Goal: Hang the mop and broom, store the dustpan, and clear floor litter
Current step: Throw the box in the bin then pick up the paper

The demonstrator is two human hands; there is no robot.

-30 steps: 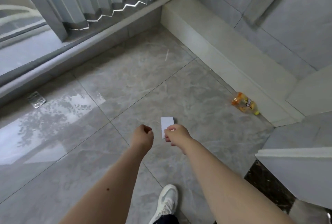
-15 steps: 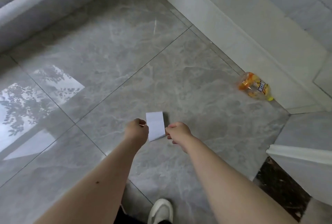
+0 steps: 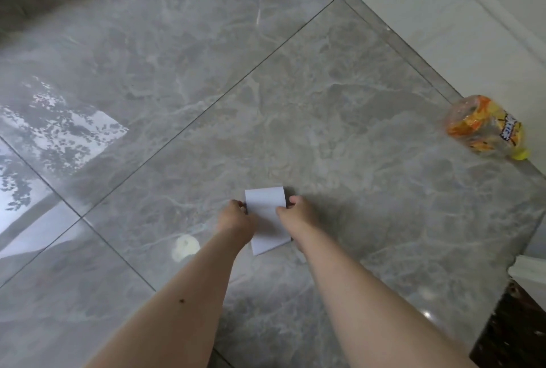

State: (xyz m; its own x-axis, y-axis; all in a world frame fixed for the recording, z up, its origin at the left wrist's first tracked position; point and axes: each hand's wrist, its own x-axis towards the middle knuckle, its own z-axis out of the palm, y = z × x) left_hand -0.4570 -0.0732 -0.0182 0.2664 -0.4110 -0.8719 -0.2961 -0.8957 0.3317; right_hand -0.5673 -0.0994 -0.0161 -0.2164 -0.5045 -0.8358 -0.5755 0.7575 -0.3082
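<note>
Left hand (image 3: pixel 235 218) and right hand (image 3: pixel 297 214) pinch a white paper (image 3: pixel 267 220); orange bottle (image 3: pixel 486 127) lies beside the wall.

Home interior, likely — glossy grey marble-look floor tiles (image 3: pixel 325 119), pale skirting (image 3: pixel 428 13) along wall.

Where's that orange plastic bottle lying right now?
In the head view the orange plastic bottle lies on its side on the grey tile floor at the far right, against the white wall base.

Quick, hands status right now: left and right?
Left hand: pinching the white paper's left edge.
Right hand: pinching its right edge.
</note>
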